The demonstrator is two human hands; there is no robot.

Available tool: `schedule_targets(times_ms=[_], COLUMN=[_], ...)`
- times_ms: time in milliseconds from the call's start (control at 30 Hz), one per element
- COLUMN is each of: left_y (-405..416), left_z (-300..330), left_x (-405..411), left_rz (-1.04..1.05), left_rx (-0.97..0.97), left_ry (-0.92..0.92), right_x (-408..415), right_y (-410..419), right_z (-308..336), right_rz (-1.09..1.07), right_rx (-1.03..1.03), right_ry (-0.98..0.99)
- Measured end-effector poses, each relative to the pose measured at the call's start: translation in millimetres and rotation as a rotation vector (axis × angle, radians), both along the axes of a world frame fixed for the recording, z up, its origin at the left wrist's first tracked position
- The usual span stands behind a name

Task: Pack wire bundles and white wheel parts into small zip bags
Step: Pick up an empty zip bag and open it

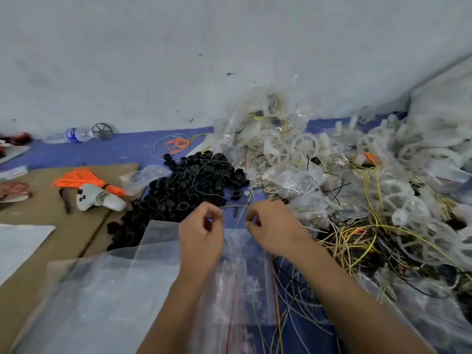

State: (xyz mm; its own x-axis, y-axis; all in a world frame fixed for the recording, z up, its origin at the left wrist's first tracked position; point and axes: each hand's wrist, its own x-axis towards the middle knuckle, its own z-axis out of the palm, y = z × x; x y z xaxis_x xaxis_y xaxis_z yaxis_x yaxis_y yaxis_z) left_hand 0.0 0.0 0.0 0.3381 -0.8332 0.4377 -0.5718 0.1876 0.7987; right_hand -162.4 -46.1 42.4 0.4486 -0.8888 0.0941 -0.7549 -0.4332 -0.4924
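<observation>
Both hands pinch a thin yellow wire (pixel 236 206) stretched between them, left hand (pixel 201 232) and right hand (pixel 270 227) held just above the clear zip bags (pixel 237 264), likely to straighten it for bundling; white wheel parts (pixel 304 145) lie piled far right

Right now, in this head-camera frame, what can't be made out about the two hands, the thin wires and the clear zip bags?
- Left hand and right hand: curled fingertips hide exactly what each pinches; thin yellow wire between them is very fine.
- Clear zip bags: forearms cover them, bottom edge cuts them off; contents unreadable.
- Pile of filled clear bags and white plastic wheels: blurred, no count possible.
- Black ring parts: overlapping, shapes unclear.
</observation>
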Motion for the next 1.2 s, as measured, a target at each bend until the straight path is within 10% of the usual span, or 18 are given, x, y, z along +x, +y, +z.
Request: schedule_targets(times_ms=[467,767,1033,1200], left_y=[-18,-15,-8,2], left_z=[3,-8,1,-3], left_x=[-4,-15,-28,-48], left_rz=[0.105,0.062,0.033,-0.019], left_rx=[0.172,0.312,0.206,0.353], left_ry=[-0.167,-0.435,-0.468,-0.541], right_x=[18,6,44,40], right_y=[-10,-26,-75,-74], right_z=[-26,-23,-14,-12], right_rz=[0.072,-0.071,0.220,0.133], right_rx=[-0.134,-0.257,-0.304,-0.311], right_ry=[0.211,-0.143,0.486,0.399])
